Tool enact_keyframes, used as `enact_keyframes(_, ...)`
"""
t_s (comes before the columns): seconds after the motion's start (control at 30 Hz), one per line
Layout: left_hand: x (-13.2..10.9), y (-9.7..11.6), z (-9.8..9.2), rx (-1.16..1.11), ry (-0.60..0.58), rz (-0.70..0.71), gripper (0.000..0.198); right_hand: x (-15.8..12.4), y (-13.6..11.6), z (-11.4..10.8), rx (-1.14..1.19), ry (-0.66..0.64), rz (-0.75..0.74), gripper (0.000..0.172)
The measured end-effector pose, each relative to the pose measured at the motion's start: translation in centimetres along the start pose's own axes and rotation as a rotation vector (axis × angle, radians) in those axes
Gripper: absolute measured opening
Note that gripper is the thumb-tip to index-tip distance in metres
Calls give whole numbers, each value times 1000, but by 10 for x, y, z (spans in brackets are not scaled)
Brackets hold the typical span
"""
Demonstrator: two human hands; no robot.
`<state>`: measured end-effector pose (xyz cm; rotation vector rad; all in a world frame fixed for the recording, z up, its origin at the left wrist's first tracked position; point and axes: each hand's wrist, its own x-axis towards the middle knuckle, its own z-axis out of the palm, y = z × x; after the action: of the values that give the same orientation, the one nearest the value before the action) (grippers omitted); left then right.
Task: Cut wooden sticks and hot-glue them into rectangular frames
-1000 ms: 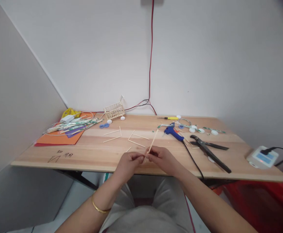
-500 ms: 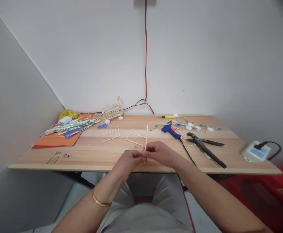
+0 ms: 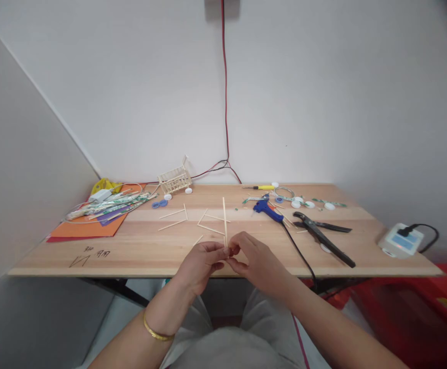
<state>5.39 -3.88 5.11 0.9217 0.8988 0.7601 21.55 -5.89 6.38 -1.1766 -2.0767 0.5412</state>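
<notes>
A thin wooden stick [image 3: 225, 220] stands nearly upright, pinched at its lower end by both hands just above the near edge of the wooden table [image 3: 139, 251]. My left hand [image 3: 202, 262] closes its fingertips on the stick's base from the left. My right hand [image 3: 254, 260] meets it from the right, thumb and fingers pinched at the same spot. Loose sticks [image 3: 210, 222] lie flat on the table just beyond the hands.
A blue glue gun [image 3: 266, 208] with a black cord and black pliers [image 3: 323, 233] lie to the right. A small stick cart [image 3: 175, 180] stands at the back. Orange paper [image 3: 88, 225] under wrapped sticks sits far left. White caps, a yellow screwdriver [image 3: 261, 187] and a power socket [image 3: 400, 241] are at right.
The stick swung from leaning right to nearly upright, and both hands drew slightly nearer to me. The camera tilted a little.
</notes>
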Motion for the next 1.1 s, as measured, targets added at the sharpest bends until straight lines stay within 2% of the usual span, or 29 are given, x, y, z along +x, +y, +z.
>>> enact_keyframes(0.1,-2,0,2,27,9,27,31,-1,-1,-5,73,-5,34,13)
enact_keyframes(0.23,-5,-1,6,109,57,113,28,0,4,-13,405,-82,208,30)
enact_keyframes(0.33,-7,0,9,206,49,159,27,3,11,-14,534,-99,303,22)
enact_keyframes(0.43,-7,1,10,318,33,225,24,5,15,-11,527,-138,284,19)
enact_keyframes(0.6,-7,1,9,536,70,330,19,5,14,-9,423,-96,256,19)
enact_keyframes(0.73,-9,-1,13,392,8,316,21,3,12,-9,418,-50,259,15)
enact_keyframes(0.8,-9,-3,15,341,19,302,20,2,12,-8,468,-49,273,14)
enact_keyframes(0.97,-9,-7,17,399,95,290,19,-1,12,-3,628,-61,307,14)
enact_keyframes(1.1,-5,-11,17,467,98,297,22,-4,8,-8,600,-132,300,15)
